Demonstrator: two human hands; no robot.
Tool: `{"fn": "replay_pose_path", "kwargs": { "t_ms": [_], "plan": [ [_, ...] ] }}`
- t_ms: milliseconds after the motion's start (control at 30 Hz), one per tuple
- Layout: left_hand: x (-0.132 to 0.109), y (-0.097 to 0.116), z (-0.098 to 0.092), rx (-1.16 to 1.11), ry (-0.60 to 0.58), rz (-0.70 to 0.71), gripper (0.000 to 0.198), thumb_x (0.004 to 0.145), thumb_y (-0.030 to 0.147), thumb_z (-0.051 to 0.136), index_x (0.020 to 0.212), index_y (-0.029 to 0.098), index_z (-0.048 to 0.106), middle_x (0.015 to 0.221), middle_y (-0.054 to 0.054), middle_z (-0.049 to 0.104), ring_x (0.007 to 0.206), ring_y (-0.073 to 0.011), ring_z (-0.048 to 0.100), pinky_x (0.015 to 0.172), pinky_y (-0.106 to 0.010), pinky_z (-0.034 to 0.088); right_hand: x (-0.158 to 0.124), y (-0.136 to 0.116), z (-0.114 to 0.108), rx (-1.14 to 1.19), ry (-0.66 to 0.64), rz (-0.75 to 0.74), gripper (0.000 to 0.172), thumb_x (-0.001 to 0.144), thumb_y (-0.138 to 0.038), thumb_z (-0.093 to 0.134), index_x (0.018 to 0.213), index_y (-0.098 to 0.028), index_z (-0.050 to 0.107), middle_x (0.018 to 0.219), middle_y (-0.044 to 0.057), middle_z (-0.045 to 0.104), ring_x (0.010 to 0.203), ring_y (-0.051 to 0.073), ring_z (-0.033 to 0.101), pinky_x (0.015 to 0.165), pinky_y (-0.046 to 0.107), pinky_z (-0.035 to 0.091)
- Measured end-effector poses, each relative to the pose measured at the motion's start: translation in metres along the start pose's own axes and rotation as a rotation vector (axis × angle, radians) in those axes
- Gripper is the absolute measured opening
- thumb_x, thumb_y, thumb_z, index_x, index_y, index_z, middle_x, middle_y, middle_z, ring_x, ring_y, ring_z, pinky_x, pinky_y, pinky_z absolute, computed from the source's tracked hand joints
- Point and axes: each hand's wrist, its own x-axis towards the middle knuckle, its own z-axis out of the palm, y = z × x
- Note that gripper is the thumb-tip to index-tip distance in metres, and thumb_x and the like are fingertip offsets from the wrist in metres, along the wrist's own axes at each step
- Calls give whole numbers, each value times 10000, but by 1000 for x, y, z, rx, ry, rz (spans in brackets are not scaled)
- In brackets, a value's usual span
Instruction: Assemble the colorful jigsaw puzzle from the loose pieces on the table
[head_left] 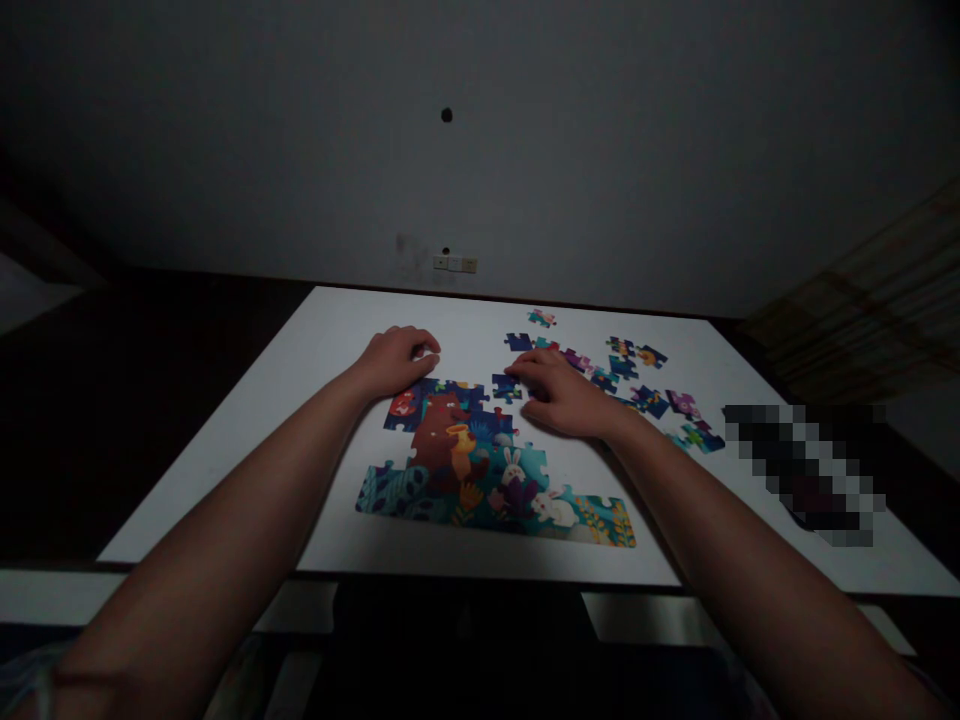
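Observation:
A partly assembled jigsaw puzzle (450, 450) lies on the white table, showing a brown bear, white rabbits and plants. My left hand (399, 358) rests just beyond its upper left edge, fingers curled and thumb apart, with nothing visible between them. My right hand (559, 392) is to the right of the puzzle's upper part, thumb and fingers apart. Its fingertips are at the upper edge of a loose dark blue puzzle piece (507, 388), which lies flat just right of the assembled part. Whether they press on it, I cannot tell. My right hand partly covers other loose pieces.
Several loose puzzle pieces (622, 367) are scattered beyond and right of my right hand. One piece (542, 318) lies near the far edge of the white table (247, 390). A pixelated dark object (806, 475) sits at the right. Behind the table is a wall with sockets (454, 264).

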Motion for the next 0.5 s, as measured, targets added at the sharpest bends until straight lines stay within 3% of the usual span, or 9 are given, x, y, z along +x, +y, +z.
{"fn": "replay_pose_path", "kwargs": {
  "t_ms": [133, 300, 500],
  "plan": [
    [0, 1, -1, -2, -3, -2, 360, 1002, 450, 696, 1228, 239, 882, 1086, -114, 822, 1011, -324, 714, 920, -475, 537, 0, 0, -1, -4, -2, 2, 598, 935, -231, 743, 1532, -227, 791, 1530, 202, 714, 1442, 445, 657, 1290, 641, 516],
    [-1, 3, -2, 18, -3, -13, 382, 1007, 471, 679, 1232, 234, 876, 1077, -99, 825, 1019, -304, 718, 903, -439, 526, 2, -2, 5, -8, 46, 15, 474, 1054, -453, 777, 1477, -241, 798, 1486, 204, 714, 1416, 434, 664, 1273, 650, 526],
    [-1, 2, -1, 19, -3, -13, 376, 1015, 449, 677, 1248, 232, 876, 1079, -104, 818, 1010, -300, 711, 911, -447, 512, 4, -1, 7, 45, 49, 45, 354, 1017, -360, 816, 1356, -267, 779, 1424, 169, 736, 1390, 413, 668, 1239, 614, 527]
  ]
}}
